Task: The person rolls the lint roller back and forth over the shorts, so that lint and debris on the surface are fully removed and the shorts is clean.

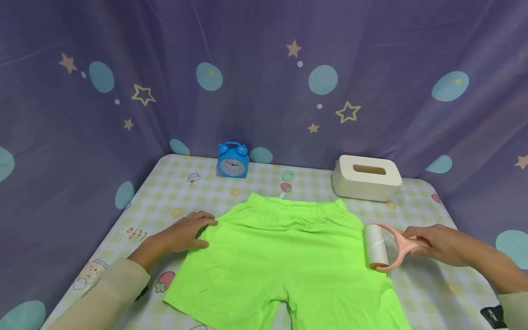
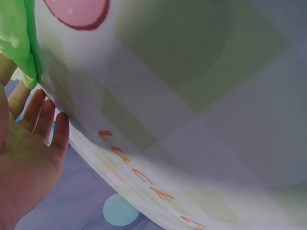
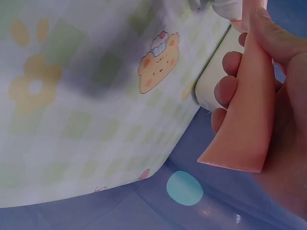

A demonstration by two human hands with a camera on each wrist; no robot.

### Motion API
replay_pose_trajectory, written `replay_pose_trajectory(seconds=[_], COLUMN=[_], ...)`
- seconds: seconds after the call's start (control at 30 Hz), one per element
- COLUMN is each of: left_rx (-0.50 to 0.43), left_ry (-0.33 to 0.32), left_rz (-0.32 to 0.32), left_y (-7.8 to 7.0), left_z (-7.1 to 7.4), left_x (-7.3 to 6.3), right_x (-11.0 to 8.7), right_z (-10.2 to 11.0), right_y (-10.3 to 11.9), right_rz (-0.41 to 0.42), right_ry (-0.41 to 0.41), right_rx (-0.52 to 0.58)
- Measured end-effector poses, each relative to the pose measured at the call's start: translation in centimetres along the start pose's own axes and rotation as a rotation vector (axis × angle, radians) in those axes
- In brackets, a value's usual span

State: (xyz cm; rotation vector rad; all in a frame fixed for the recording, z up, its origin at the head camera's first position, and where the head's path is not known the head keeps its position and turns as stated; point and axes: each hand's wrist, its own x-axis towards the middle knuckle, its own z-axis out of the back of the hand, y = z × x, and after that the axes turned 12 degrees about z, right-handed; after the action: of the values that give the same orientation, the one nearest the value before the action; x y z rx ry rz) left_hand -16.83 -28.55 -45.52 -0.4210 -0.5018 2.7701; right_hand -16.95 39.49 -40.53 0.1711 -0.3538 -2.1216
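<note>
Neon green shorts [image 1: 280, 247] lie spread on the table, waistband toward the back. My left hand [image 1: 191, 231] touches their left edge near the waist. In the left wrist view, that hand [image 2: 36, 139] has its fingers extended beside the green cloth [image 2: 17, 38]. On the other side, my right hand [image 1: 439, 245] grips the pink handle of a lint roller [image 1: 376, 247]. Its white cylinder meets the right edge of the shorts. The right wrist view shows the fingers of my right hand [image 3: 288, 96] curled round the pink handle [image 3: 247, 105].
A blue alarm clock [image 1: 232, 161] stands at the back left of the table. At the back right is a cream tissue box [image 1: 366, 178]. A checked cloth [image 1: 173, 197] with printed pictures covers the table. Purple curtains [image 1: 264, 91] hang behind and at both sides.
</note>
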Motion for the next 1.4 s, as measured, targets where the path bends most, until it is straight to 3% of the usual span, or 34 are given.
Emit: replay_pose_trajectory(seconds=[0.17,0.57,0.73,1.03,1.4], left_rx=[-0.006,0.001,0.0,-0.011,-0.008], left_ry=[-0.008,-0.002,0.001,0.005,-0.007], left_rz=[-0.004,-0.01,-0.011,-0.004,-0.012], left_y=[0.0,0.1,0.1,0.0,0.3], left_z=[0.0,0.1,0.0,-0.1,-0.2], left_x=[0.0,0.1,0.1,0.1,0.2], right_x=[0.9,3.0,4.5,7.4,8.7], right_z=[0.3,0.0,-0.3,-1.3,-1.3], right_y=[-0.1,0.9,1.7,2.9,3.5], right_rz=[0.034,0.016,-0.012,0.018,0.008], right_ry=[0.013,0.039,0.081,0.065,0.075], right_rx=[0.007,0.038,0.047,0.044,0.009])
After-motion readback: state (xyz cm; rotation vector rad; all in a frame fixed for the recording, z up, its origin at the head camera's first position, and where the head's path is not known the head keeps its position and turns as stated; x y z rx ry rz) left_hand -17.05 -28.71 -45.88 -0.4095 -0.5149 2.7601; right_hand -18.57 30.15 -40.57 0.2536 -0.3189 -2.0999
